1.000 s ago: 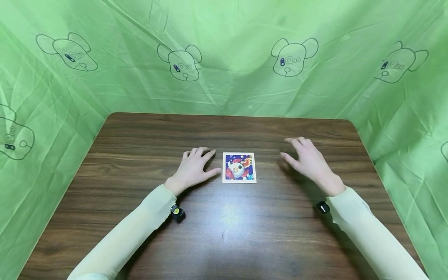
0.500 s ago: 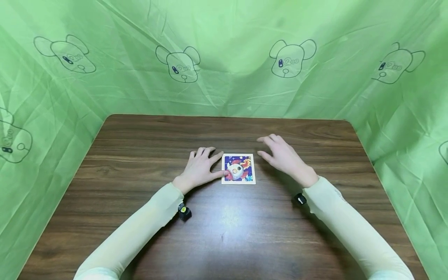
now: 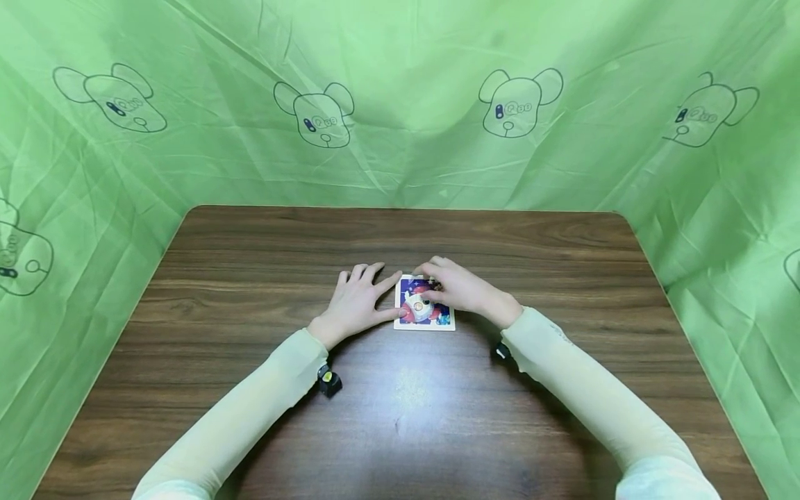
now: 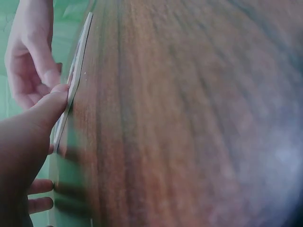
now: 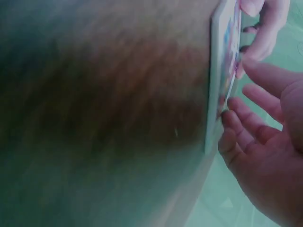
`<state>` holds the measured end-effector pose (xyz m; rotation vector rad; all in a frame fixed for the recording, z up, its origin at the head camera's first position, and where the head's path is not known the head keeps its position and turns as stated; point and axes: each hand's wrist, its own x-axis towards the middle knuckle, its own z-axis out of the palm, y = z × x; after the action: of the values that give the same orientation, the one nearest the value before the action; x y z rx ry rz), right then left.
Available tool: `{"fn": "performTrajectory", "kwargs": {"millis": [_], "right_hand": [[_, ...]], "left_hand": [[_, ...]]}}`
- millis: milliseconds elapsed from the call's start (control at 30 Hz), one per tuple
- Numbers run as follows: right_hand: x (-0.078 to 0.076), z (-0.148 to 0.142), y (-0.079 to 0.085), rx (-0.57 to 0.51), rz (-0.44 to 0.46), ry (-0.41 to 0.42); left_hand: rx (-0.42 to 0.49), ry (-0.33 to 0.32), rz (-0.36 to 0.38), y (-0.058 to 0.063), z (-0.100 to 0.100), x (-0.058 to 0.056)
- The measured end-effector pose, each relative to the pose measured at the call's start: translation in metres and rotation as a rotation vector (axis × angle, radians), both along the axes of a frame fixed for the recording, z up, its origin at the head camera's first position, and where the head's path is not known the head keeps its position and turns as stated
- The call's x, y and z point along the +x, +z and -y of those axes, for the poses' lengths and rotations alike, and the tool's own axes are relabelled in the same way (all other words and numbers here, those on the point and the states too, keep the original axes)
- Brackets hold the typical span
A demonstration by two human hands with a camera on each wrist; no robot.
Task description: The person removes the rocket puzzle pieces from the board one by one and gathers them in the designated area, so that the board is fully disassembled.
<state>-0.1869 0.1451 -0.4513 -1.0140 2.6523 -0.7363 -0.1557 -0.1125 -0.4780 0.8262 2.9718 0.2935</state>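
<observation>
A square picture board [image 3: 412,319] with a white border lies flat on the table. It shows a white and red rocket on dark blue; its thin pale edge is seen in the left wrist view. My left hand [image 3: 353,305] spreads its fingers at the left side, thumb resting on the board's left edge and index finger at the upper left corner. Over the board's upper right part hovers my right hand [image 3: 465,288], thumb and fingers bent apart above the picture. Whether its fingertips touch the surface I cannot tell. That hand hides part of the picture.
The brown wood-grain table [image 3: 400,403] extends around the board, with a bright light reflection in front. Green cloth [image 3: 400,139] printed with bear-head outlines surrounds its back and sides. Black wrist devices sit below both wrists.
My right hand has moved left from the table's right part to above the board. My left hand has shifted slightly right, its thumb now on the board's edge.
</observation>
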Motion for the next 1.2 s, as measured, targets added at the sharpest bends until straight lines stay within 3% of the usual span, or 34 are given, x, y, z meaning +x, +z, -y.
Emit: {"fn": "performTrajectory", "kwargs": {"millis": [333, 833, 1200], "right_hand": [[-0.004, 0.012, -0.004, 0.012, 0.041, 0.043], [-0.009, 0.016, -0.002, 0.059, 0.107, 0.046], [0.003, 0.021, 0.003, 0.07, 0.075, -0.011]], "left_hand": [[0.049, 0.045, 0.042, 0.001, -0.002, 0.003], [0.059, 0.068, 0.038, -0.004, -0.002, 0.0], [0.166, 0.146, 0.108, -0.002, -0.007, 0.004]]}}
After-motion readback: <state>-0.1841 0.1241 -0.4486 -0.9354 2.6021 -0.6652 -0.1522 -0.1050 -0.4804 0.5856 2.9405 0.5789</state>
